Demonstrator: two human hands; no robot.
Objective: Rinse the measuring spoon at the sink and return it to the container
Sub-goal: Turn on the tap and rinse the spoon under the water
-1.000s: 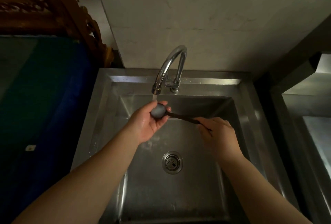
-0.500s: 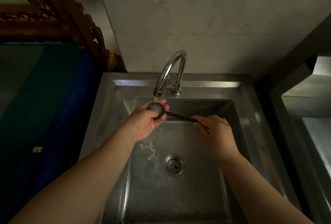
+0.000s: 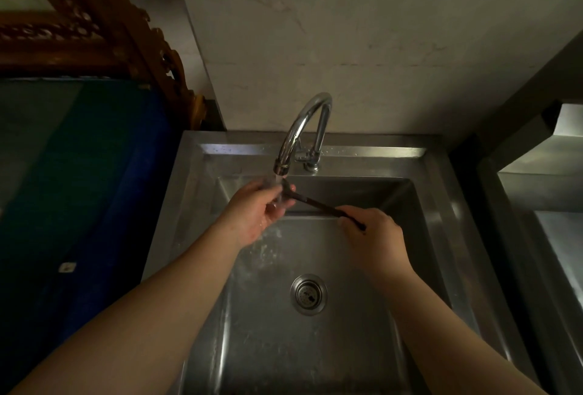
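Currently the right hand [image 3: 373,233] pinches the handle end of the measuring spoon [image 3: 318,204]; the left hand [image 3: 258,210] cups its bowl directly under the running faucet [image 3: 303,132]. Long axis: bowl upper-left, handle lower-right, across the steel sink [image 3: 441,205], above the drain [image 3: 308,294]. Compared with 0.5 s earlier, the bowl is less visible, blurred by water and fingers.

Bowl of dark long-handled measuring spoon [image 3: 318,204] blurred under water stream, mostly hidden by curled left hand [image 3: 258,210]. Handle end buried in closed right hand [image 3: 372,233]. Both forearms cut off by bottom edge. Stainless steel sink [image 3: 441,192] front rim out of frame. Second steel surface [image 3: 555,236] cropped at right edge. Small white tag [image 3: 67,266] on dark blue cloth [image 3: 94,205] too small to read.
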